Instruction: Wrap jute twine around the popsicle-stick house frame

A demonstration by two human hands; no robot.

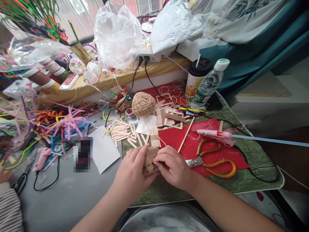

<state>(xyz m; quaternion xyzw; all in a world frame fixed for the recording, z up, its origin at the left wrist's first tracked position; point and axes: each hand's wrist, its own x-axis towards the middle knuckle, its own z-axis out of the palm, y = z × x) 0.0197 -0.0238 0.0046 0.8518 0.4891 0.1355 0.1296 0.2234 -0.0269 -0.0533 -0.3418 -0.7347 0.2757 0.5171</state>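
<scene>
Left hand (131,172): wrapped around the left end of the twine-wrapped stick bundle (149,160), fingers curled over its top.
Right hand (175,167): narrow pinch on the bundle's right edge, fingertips on the turns.
Bundle position: between both hands, on the green mat (253,154), at the near corner of the red sheet (183,138).
Technique (judgement): firm left grip against fanning of the sticks; taut strand, each turn snug beside the last.
Scissors (212,162): just right of the right hand, on the red sheet.
Glue gun (214,133): beyond the scissors.
Loose craft sticks (122,132): behind the bundle.
Twine ball (143,104): farther back; probably best fed with slack.
</scene>
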